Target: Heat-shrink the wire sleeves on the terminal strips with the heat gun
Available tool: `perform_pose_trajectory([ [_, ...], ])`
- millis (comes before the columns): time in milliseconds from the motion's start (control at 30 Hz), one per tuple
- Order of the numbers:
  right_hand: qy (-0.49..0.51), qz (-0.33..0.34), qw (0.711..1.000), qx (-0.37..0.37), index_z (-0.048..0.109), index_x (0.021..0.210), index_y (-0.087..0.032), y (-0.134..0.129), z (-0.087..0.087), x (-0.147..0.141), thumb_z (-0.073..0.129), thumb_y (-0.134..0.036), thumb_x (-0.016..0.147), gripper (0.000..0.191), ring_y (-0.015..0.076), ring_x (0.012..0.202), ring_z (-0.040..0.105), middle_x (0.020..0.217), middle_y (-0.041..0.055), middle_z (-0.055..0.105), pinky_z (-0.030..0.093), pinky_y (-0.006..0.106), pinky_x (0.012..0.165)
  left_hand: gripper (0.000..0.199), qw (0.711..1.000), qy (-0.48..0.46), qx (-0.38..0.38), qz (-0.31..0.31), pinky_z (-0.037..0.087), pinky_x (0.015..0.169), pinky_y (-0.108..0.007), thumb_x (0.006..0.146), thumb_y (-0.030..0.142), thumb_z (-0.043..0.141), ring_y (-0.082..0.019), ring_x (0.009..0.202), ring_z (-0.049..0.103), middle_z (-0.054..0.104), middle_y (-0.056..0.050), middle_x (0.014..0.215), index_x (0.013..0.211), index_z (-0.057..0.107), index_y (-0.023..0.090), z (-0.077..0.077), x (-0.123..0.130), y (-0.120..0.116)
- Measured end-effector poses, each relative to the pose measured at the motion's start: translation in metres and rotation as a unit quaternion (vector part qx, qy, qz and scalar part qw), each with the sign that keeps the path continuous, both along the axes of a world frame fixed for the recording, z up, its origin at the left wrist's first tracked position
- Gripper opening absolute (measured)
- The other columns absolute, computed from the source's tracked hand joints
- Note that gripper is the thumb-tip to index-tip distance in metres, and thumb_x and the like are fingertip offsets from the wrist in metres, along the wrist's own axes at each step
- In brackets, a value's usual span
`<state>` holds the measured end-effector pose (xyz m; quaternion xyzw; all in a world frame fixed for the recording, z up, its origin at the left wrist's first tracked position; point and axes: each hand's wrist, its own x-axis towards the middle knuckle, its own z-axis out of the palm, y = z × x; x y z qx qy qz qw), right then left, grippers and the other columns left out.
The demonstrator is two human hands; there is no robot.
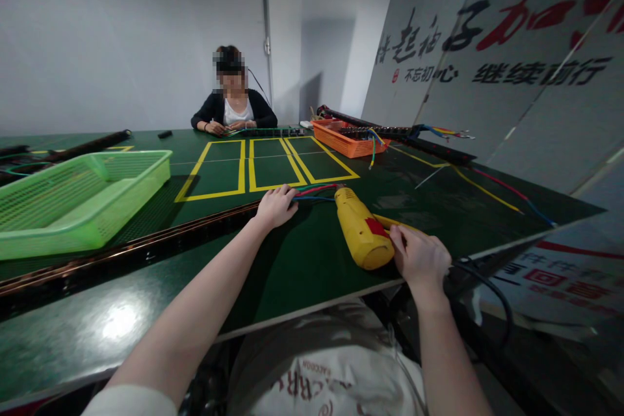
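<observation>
My right hand is wrapped round the handle of a yellow heat gun, which lies tilted above the green table with its nozzle pointing away from me. Red, green and blue wires reach from under my left hand to that nozzle. My left hand is closed over the wires, at the end of a long dark strip with copper-coloured bars. The wire tips lie at the nozzle and cannot be made out clearly.
A light green plastic basket stands at the left. Yellow tape rectangles mark the green table. An orange basket with strips and coloured wires sits at the back right. Across the table a person handles wires. A black cable hangs at the right.
</observation>
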<state>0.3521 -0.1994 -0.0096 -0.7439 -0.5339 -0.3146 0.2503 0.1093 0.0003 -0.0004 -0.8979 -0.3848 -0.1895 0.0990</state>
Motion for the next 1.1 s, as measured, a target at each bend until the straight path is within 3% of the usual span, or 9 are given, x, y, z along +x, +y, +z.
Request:
perform_pose_trajectory([
  [233, -0.018, 0.03, 0.999, 0.0, 0.061, 0.072, -0.014, -0.004, 0.002, -0.008, 0.036, -0.037, 0.091, 0.038, 0.0106, 0.06, 0.047, 0.065, 0.0021, 0.059, 0.027, 0.026, 0.063, 0.037, 1.0, 0.014, -0.009, 0.012, 0.04, 0.09, -0.035, 0.088, 0.033, 0.037, -0.022, 0.108, 0.05, 0.047, -0.008, 0.121, 0.123, 0.043, 0.023, 0.001, 0.0, -0.001],
  [633, -0.023, 0.107, 0.994, 0.002, 0.057, 0.07, -0.016, -0.005, -0.003, -0.064, 0.041, -0.031, 0.089, 0.029, 0.0107, 0.066, 0.049, 0.065, -0.0016, 0.056, 0.03, 0.025, 0.067, 0.036, 0.999, 0.024, 0.019, 0.011, 0.042, 0.084, -0.037, 0.085, 0.028, 0.04, -0.024, 0.106, 0.051, 0.049, -0.009, 0.117, 0.12, 0.044, 0.02, 0.0, 0.001, -0.001],
  [1100, -0.024, 0.107, 0.994, 0.018, 0.057, 0.072, -0.015, -0.002, -0.004, -0.057, 0.042, -0.031, 0.089, 0.028, 0.0098, 0.065, 0.051, 0.066, -0.0021, 0.057, 0.033, 0.025, 0.067, 0.035, 0.999, 0.031, 0.029, 0.016, 0.041, 0.084, -0.035, 0.085, 0.025, 0.039, -0.023, 0.104, 0.051, 0.049, -0.008, 0.118, 0.119, 0.045, 0.02, -0.002, 0.0, 0.001],
])
